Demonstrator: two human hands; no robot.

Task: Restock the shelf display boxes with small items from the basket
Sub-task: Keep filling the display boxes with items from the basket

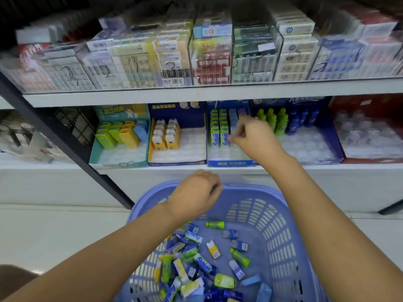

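A purple plastic basket [283, 214] sits low in front of me, holding several small packs and mini bottles [196, 264] in green, blue and yellow. My left hand [196, 192] grips the basket's far rim. My right hand [253, 136] reaches into the blue display box [231, 163] on the lower shelf. Its curled fingertips come together beside the rows of green packs [219, 127] and over a column of light-blue packs [233, 118]. Motion blur hides whether a pack is between the fingers.
On the same shelf stand a teal box of coloured cases [118, 162], a yellow-edged box of yellow packs [176, 162], a blue box of small bottles [333, 155] and a red box [370, 161]. Clear bins of boxed goods [209, 57] fill the shelf above. A dark post [65, 144] slants at left.
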